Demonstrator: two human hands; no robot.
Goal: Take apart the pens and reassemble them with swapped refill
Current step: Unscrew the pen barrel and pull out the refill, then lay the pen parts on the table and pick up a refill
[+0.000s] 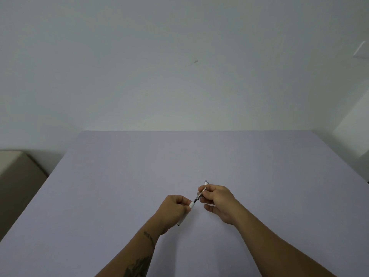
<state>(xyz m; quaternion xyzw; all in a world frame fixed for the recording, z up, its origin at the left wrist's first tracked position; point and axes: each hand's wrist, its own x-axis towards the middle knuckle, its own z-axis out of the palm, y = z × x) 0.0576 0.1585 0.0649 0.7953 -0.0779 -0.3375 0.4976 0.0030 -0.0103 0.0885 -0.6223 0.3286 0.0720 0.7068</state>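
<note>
My left hand (174,211) is closed around a white pen barrel (191,205), whose lower end sticks out below the fist near the table. My right hand (218,198) pinches a thin refill (199,195) with a small spring on it; the refill's lower end sits at the barrel's open mouth. Behind the right hand's fingers, a second white pen part (206,182) peeks out; whether it lies on the table or is held I cannot tell. Both hands hover just above the pale lilac table (139,176).
The lilac table fills the lower view and ends at a white wall at the back. A beige box (18,172) stands left of the table. A white cabinet edge (355,132) is at the right.
</note>
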